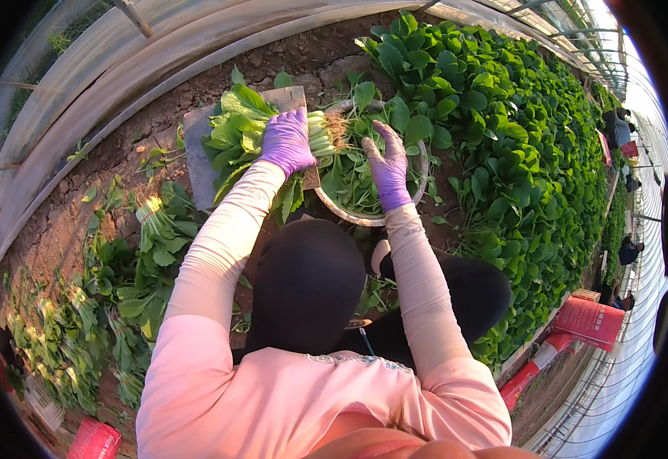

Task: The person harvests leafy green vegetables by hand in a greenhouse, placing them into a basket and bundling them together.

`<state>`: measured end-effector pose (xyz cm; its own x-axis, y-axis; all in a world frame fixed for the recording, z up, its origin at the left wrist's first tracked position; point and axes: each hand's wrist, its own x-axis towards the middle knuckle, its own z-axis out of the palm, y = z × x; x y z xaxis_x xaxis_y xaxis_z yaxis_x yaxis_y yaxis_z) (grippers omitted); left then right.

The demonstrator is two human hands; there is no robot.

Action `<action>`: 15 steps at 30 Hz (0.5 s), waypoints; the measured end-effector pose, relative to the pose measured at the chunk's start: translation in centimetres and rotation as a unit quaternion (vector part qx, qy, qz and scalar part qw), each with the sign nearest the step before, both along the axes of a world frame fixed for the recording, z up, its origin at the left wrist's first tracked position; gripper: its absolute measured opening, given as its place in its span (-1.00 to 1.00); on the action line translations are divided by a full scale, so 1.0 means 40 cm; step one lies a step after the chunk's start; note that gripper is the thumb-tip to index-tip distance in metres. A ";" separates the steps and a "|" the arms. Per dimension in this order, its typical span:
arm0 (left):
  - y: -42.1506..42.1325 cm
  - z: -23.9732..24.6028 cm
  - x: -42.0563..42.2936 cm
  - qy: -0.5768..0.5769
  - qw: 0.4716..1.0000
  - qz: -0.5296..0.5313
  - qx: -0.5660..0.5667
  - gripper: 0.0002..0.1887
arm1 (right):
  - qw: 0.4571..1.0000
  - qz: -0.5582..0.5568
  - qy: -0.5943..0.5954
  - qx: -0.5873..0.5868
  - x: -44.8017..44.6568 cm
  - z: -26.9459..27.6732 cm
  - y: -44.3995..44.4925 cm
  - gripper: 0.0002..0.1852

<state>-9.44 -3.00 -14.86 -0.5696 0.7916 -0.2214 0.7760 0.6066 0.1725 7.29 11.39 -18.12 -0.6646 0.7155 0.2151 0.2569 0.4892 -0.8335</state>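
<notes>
My left hand (289, 140), in a purple glove, is closed around a bunch of leafy greens (241, 117) over a flat board (197, 166). The pale stems and brown roots (334, 133) point right, towards my other hand. My right hand (388, 163), in a purple glove with soiled fingertips, has its fingers apart just right of the roots and holds nothing that I can see. Beneath it stands a round tub (348, 215) with loose leaves (345, 181) inside. The underside of the left hand's grip is hidden.
Growing greens (517, 149) fill the bed at right. Tied bunches (153, 221) lie on the soil at left, with more (64, 344) at lower left. Red bags (589, 321) lie at lower right. Plastic sheeting (110, 74) borders the far side. Other people (629, 251) are at far right.
</notes>
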 end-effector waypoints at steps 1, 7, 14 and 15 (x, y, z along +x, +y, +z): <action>0.007 0.009 -0.003 0.000 1.000 0.004 -0.008 0.13 | 0.997 -0.022 -0.052 0.054 0.006 0.031 -0.016 -0.54; -0.007 0.012 -0.007 0.010 0.999 0.018 -0.040 0.03 | 0.949 -0.197 0.243 -0.047 0.261 0.509 -0.067 -0.67; 0.013 -0.008 0.044 0.049 0.998 -0.017 0.020 0.07 | 0.920 -0.374 0.062 0.100 1.046 0.425 -0.019 -0.77; 0.010 -0.025 0.052 0.030 0.998 -0.033 0.047 0.07 | 0.920 -0.391 0.019 0.027 1.165 0.328 -0.051 -0.78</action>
<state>-7.36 -2.61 -15.87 -0.5261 0.8432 -0.1107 0.8241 0.5377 0.1783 53.89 9.33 -5.00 0.0564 0.9591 0.2773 0.5197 0.2089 -0.8284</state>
